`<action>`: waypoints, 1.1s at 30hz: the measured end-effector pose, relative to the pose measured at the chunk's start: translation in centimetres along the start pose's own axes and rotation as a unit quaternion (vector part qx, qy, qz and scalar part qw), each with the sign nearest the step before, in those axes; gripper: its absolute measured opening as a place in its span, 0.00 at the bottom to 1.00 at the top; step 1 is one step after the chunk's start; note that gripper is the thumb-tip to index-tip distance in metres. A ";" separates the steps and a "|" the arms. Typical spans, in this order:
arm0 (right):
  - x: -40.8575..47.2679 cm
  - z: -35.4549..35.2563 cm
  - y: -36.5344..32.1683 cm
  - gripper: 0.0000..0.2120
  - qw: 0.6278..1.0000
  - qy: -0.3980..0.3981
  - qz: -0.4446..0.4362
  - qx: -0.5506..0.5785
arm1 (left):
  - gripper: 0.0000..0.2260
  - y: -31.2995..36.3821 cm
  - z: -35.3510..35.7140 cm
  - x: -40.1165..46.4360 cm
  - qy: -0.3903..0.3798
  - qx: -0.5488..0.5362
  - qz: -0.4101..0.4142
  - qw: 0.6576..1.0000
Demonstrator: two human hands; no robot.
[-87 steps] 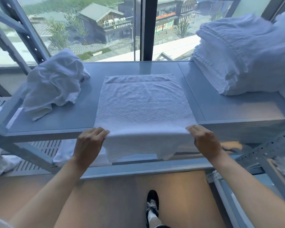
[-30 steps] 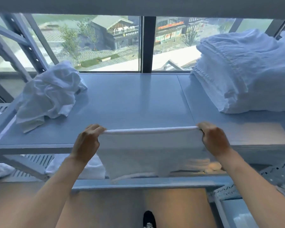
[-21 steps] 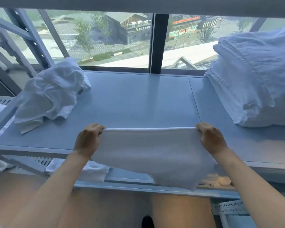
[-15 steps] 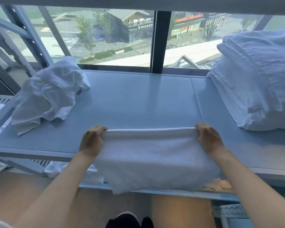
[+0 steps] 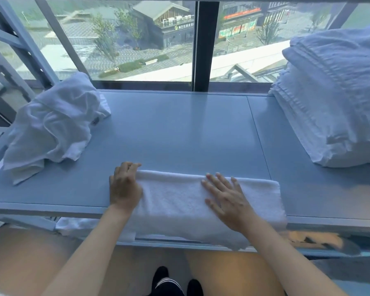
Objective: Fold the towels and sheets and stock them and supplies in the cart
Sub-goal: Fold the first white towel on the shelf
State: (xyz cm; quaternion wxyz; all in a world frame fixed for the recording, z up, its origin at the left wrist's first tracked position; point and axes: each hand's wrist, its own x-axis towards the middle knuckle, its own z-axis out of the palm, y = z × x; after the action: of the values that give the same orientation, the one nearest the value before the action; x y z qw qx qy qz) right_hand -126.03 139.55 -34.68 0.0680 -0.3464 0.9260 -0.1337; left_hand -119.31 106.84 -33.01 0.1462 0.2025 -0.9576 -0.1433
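A folded white towel (image 5: 179, 201) lies along the front edge of the grey-blue shelf (image 5: 179, 135), its lower part hanging over the edge. My left hand (image 5: 124, 186) holds the towel's left end with curled fingers. My right hand (image 5: 224, 197) lies flat on the towel's middle, fingers spread and straight. A crumpled white cloth (image 5: 51, 127) sits at the shelf's left. A tall stack of folded white linen (image 5: 333, 99) stands at the right.
A large window runs behind the shelf, with a dark vertical frame bar (image 5: 205, 43). Grey metal struts (image 5: 19, 43) rise at the left. More white linen (image 5: 73, 226) lies on a lower shelf. My shoes (image 5: 173, 283) stand on the floor below.
The towel was lifted off the shelf, folded in half and laid down along the front edge. My right hand let go of its corner and now lies flat on it.
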 end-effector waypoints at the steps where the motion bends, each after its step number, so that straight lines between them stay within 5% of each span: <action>1: 0.1 0.3 0.0 0.28 1.000 -0.007 0.004 -0.012 | 0.31 -0.1 -0.3 -0.2 0.009 0.004 0.007 1.000; 5: 0.2 0.3 0.4 0.29 1.000 -0.008 0.003 -0.026 | 0.26 1.4 -0.6 -3.0 0.028 -0.019 0.103 0.994; 7: 0.1 0.3 0.5 0.29 1.000 -0.013 -0.003 -0.025 | 0.22 3.7 0.1 -6.0 -0.049 -0.049 0.159 0.985; 11: 0.6 0.2 1.0 0.29 1.000 -0.019 -0.018 -0.017 | 0.30 5.4 2.3 -9.2 -0.181 0.036 0.158 0.970; 25: 10.9 -4.2 4.7 0.29 0.996 -0.028 0.012 -0.082 | 0.30 7.8 5.0 2.8 -0.197 0.046 0.129 0.971; 33: -0.7 -1.9 4.3 0.31 0.998 0.009 0.067 0.007 | 0.29 7.6 5.2 3.0 -0.194 0.039 0.140 0.970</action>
State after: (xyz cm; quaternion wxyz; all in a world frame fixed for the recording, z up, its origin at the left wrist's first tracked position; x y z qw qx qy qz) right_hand -128.65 143.49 -34.07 0.0707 -0.2821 0.9467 -0.1384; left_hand -126.36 113.34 -34.56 -0.0321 0.0403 -0.9913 -0.1207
